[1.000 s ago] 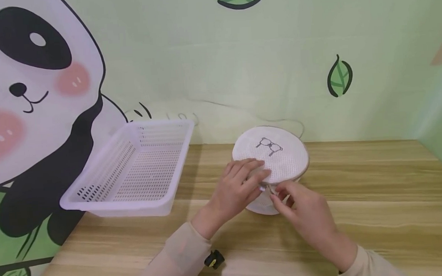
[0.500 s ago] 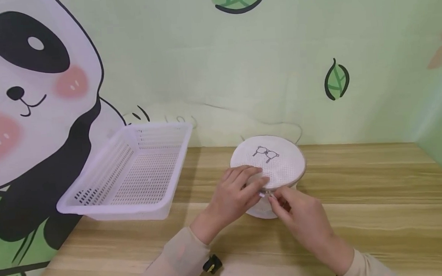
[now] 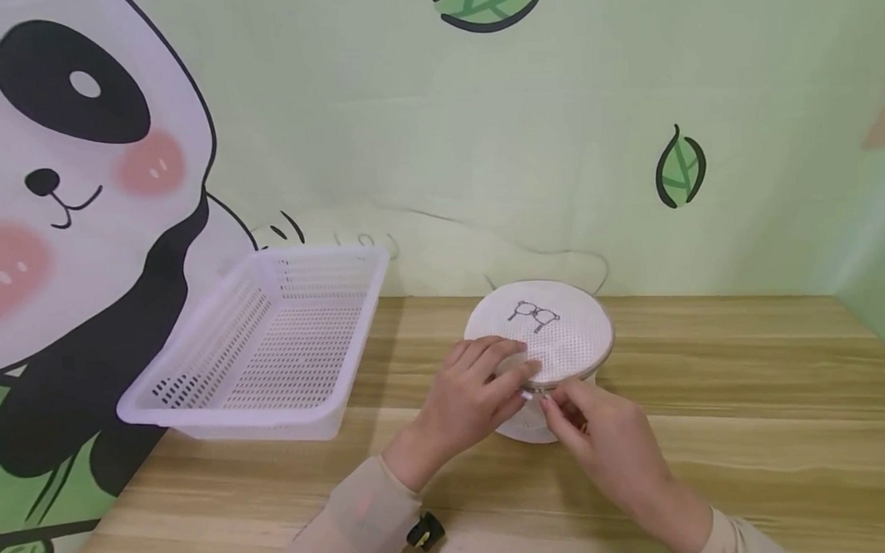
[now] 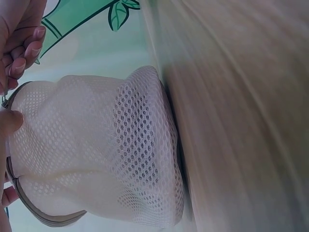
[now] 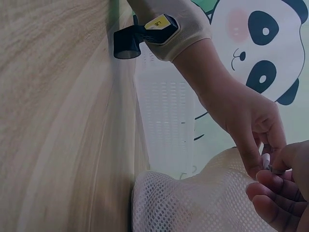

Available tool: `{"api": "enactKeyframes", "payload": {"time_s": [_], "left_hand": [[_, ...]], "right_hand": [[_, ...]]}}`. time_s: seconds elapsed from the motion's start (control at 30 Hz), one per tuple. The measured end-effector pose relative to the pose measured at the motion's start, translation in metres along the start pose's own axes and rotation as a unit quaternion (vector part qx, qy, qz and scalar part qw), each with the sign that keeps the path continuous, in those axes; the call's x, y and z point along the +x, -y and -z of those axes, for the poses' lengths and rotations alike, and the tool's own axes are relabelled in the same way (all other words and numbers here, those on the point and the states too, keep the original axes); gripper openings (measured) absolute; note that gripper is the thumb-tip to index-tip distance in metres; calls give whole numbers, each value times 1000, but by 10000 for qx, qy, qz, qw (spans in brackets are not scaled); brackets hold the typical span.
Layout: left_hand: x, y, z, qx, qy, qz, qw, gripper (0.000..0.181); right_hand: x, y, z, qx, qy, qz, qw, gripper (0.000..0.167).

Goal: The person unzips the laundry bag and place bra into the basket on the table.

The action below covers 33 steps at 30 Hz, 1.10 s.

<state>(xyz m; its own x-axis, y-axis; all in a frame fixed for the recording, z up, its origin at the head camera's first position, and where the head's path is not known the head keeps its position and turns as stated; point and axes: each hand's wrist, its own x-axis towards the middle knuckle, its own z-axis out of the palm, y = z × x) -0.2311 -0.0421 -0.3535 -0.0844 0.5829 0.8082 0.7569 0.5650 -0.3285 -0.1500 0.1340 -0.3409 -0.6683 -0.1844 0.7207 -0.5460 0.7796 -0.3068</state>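
Note:
A white mesh bag point(image 3: 573, 328) with a round lid bearing a printed pair of glasses stands upright on the table; its mesh side point(image 4: 96, 140) and grey zipper edge point(image 4: 46, 215) show in the left wrist view. The left hand point(image 3: 467, 392) has fingers over the lid's near edge and its thumb below, gripping the rim. Just to its right, the right hand point(image 3: 616, 439) pinches the small zipper pull between thumb and finger at the front. Both hands meet near a small white tab point(image 5: 266, 161) in the right wrist view.
A white perforated plastic basket point(image 3: 228, 415) stands at the left of the wooden table point(image 3: 758, 427). Behind is a pale green backdrop with a panda and leaves. A black device point(image 5: 128, 42) sits at the left wrist.
The head view has shifted slightly. The lid lies flatter over the bag, and the right hand's fingers are closer to its front edge. Both hands keep their hold.

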Motion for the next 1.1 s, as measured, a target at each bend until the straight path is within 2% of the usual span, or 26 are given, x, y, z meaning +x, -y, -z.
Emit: {"api": "enactKeyframes", "payload": {"time_s": [0.33,0.6,1.1], "left_hand": [[-1,0,1,94,57,-14,9999,28],[-1,-1,-1,48,-34,-120,9999,26],[-1,1,2,53,-14,-154,9999,29]], "right_hand": [[0,-2,1,-138,-18,55,9999,18],[-1,-2,1,11,32,125,9999,21],[1,-8,3,127,-267,291,9991,24]]}}
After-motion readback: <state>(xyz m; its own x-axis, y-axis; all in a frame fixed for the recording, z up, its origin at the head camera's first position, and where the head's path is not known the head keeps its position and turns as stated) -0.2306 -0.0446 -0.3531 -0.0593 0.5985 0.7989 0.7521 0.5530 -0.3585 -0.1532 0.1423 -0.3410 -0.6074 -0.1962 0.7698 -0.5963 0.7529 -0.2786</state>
